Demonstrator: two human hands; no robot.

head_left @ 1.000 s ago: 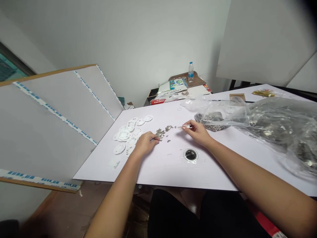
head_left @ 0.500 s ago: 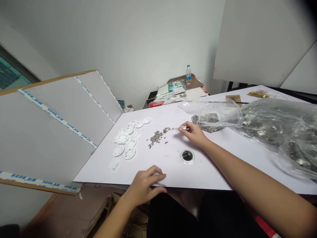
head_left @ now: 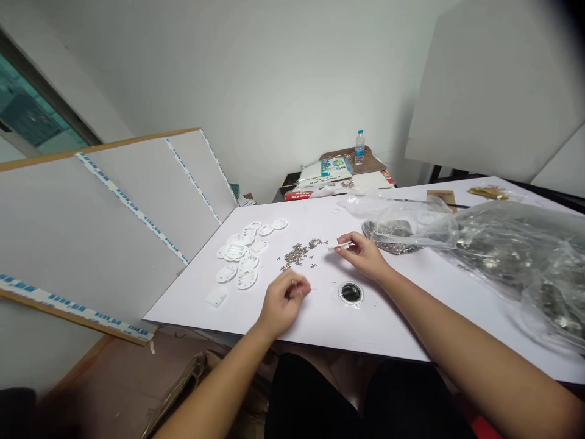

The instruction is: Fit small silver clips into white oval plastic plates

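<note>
Head view shows a person seated at a white board table (head_left: pixel 192 299). The left hand (head_left: pixel 284 303) has come back in from the table's front edge and now hovers just short of the scattered small metal pieces (head_left: pixel 297 255). Its fingers are drawn together, but whether they pinch anything cannot be told from this view. The right hand (head_left: pixel 363 255) has its thumb and fingers closed on a thin white stick (head_left: pixel 343 246), whose tip points left toward the metal pieces without touching them.

The metal pieces lie in a loose band between the hands. White plastic discs (head_left: pixel 237 253) are grouped to the left of them, and a black-centred ring (head_left: pixel 351 293) sits just below the right hand. A heap of similar metal (head_left: pixel 390 238) spills from a clear plastic bag (head_left: pixel 507 256), just beyond the right hand.

Motion room is widest between the hands and the front edge. The discs limit the left hand's path leftward, the bag limits the right hand's path rightward, and the ring lies close under the right wrist's line of travel. Upright white panels (head_left: pixel 137 201) stand beyond the table's left edge.
</note>
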